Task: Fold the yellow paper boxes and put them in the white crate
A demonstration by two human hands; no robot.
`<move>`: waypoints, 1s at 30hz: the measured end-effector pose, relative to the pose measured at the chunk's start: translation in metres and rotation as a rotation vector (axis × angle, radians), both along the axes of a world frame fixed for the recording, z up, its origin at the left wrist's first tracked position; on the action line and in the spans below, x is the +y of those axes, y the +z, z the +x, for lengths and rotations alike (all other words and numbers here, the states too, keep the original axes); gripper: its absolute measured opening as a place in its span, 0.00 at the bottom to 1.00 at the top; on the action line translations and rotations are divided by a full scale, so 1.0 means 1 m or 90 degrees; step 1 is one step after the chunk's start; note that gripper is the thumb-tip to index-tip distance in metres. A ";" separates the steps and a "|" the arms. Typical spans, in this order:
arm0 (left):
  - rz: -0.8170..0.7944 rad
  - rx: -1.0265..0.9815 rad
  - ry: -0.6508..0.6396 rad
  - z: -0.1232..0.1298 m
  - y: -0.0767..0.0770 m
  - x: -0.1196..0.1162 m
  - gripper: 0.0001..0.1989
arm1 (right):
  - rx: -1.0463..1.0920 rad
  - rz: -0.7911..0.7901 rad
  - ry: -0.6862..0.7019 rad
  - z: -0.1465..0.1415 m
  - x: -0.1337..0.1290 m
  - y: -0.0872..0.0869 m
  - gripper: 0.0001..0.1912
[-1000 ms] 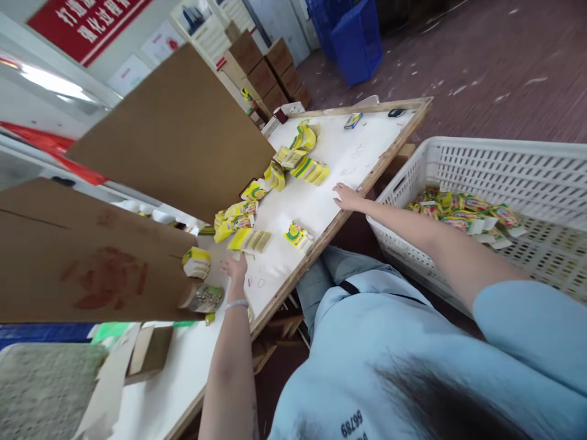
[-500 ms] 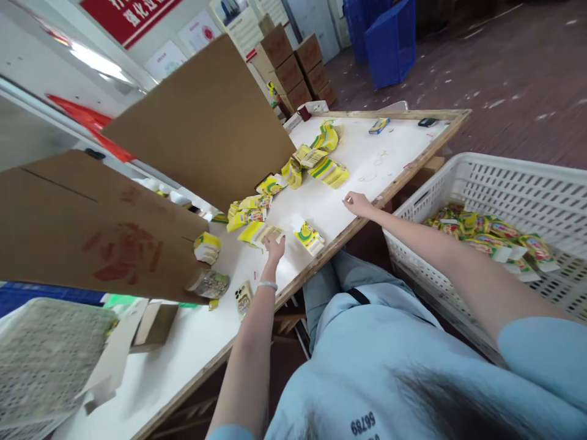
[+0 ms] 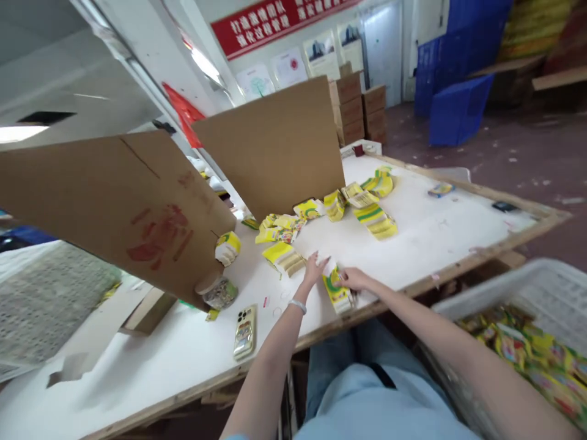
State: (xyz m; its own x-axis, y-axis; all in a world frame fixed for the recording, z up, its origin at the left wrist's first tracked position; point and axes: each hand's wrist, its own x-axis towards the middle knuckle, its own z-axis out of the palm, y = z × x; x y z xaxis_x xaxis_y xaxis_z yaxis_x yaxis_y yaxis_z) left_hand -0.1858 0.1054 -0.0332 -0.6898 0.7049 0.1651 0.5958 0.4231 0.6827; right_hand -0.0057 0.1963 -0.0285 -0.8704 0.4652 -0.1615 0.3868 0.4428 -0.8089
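Close to the table's front edge lies a small stack of yellow-and-green printed packets. My right hand grips its right side, thumb and fingers closed on it. My left hand is at the stack's upper left with fingers apart; whether they touch it I cannot tell. Left of that hand rests another bundle of yellow packets. Further back are a heap of yellow packets and a fanned bundle of packets.
Two cardboard sheets stand upright at the back. A phone and a jar lie to the left on the white table. At right, a white plastic basket holds many yellow packets. A wooden strip edges the table.
My right hand has come left from the table edge and closed on the packet stack. My left hand has left the neighbouring bundle for this stack. The view has turned.
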 end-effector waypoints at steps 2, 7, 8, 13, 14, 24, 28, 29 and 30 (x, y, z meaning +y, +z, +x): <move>-0.003 -0.058 -0.017 -0.006 -0.002 0.001 0.17 | 0.013 0.010 0.027 -0.010 -0.004 -0.002 0.19; 0.064 -0.156 0.008 -0.015 -0.023 -0.014 0.14 | 0.083 -0.024 0.061 -0.027 -0.012 -0.025 0.20; 0.083 -0.167 0.018 -0.015 -0.028 -0.017 0.14 | 0.099 -0.039 0.051 -0.027 -0.012 -0.031 0.22; 0.144 -0.212 0.079 -0.014 -0.051 -0.021 0.16 | 0.153 -0.132 -0.026 -0.024 -0.010 -0.053 0.29; 0.147 -0.221 0.090 -0.014 -0.054 -0.020 0.16 | 0.152 -0.151 -0.031 -0.024 -0.009 -0.055 0.29; 0.154 -0.286 0.113 -0.005 -0.047 -0.021 0.25 | 0.106 -0.378 -0.047 -0.019 -0.004 -0.073 0.29; 0.147 -0.294 0.105 -0.002 -0.043 -0.022 0.27 | 0.086 -0.370 -0.024 -0.017 0.001 -0.077 0.29; 0.148 -0.294 0.103 -0.001 -0.043 -0.022 0.27 | 0.089 -0.357 -0.023 -0.016 0.001 -0.077 0.29; 0.149 -0.293 0.101 -0.001 -0.043 -0.022 0.27 | 0.100 -0.340 -0.025 -0.016 0.002 -0.076 0.29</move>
